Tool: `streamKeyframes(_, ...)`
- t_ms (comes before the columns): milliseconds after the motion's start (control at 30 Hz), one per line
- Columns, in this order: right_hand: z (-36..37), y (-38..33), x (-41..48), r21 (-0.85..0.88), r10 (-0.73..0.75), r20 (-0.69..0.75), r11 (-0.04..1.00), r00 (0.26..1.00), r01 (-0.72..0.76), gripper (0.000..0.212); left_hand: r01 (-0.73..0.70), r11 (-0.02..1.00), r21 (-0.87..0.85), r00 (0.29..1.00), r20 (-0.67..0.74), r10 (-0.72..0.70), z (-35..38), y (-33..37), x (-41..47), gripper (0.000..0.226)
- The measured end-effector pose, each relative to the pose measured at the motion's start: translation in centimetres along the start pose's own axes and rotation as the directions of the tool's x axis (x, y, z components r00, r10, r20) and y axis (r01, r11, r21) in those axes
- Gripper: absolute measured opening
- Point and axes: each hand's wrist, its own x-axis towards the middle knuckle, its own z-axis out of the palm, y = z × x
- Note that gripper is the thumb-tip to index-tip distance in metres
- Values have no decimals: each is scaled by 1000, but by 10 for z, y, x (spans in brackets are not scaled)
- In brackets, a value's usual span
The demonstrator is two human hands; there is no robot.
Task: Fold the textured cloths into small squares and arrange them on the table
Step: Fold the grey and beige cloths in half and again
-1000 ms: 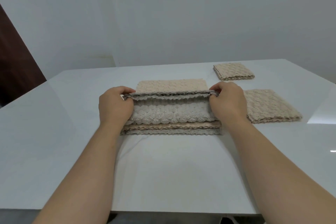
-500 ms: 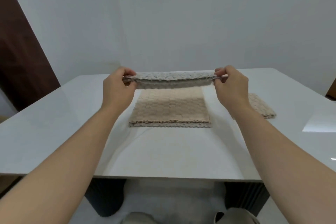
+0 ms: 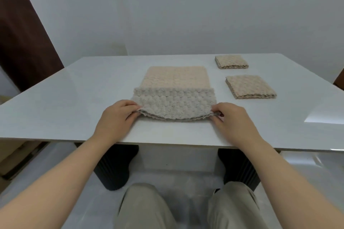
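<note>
A grey textured cloth (image 3: 174,103) lies folded in half on the white table (image 3: 74,102), its near edge sagging slightly above the surface. My left hand (image 3: 116,115) pinches its near left corner and my right hand (image 3: 231,119) pinches its near right corner. Its far part overlaps a beige textured cloth (image 3: 176,77) lying flat behind it. Two beige cloths folded into small squares sit to the right: one at the back (image 3: 231,62), one nearer (image 3: 250,86).
The table's near edge runs just under my wrists, with dark table legs (image 3: 115,167) and my knees (image 3: 147,206) below it. A dark brown door (image 3: 20,33) stands at the left against the white wall.
The grey cloth was lifted off the beige stack, held stretched in the air, then brought down toward me onto the table. The camera has tilted downward.
</note>
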Motion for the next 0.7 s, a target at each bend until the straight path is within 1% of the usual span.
streamKeyframes(67,0,1,-8,21,10,-28,1000,1000,-10,14,-35,999,39,999,-21,36,-3,0,-7,18)
streamKeyframes(100,0,1,-11,35,11,-37,999,999,-10,13,-79,995,66,996,-26,81,-4,-1,-11,20)
streamKeyframes(167,-2,0,-17,58,6,-48,998,999,-4,13,-166,980,108,985,-19,169,-8,-5,-16,28)
streamKeyframes(200,-3,-1,-19,62,3,-47,998,999,0,12,-187,976,113,982,-3,188,-10,-7,-19,31)
streamKeyframes(367,-10,-2,-32,31,-5,-32,1000,999,6,12,-206,976,70,976,92,199,-17,-7,-38,39)
streamKeyframes(533,-16,-5,-41,-8,-59,3,998,998,59,9,-182,982,47,977,117,176,-30,-6,-50,42)
streamKeyframes(600,-19,-6,-44,-46,-66,13,997,998,67,9,-195,980,48,972,142,186,-34,-6,-51,43)
streamKeyframes(700,-21,-9,-47,-140,-150,8,979,989,149,8,-199,979,53,963,195,185,-36,-3,-52,44)
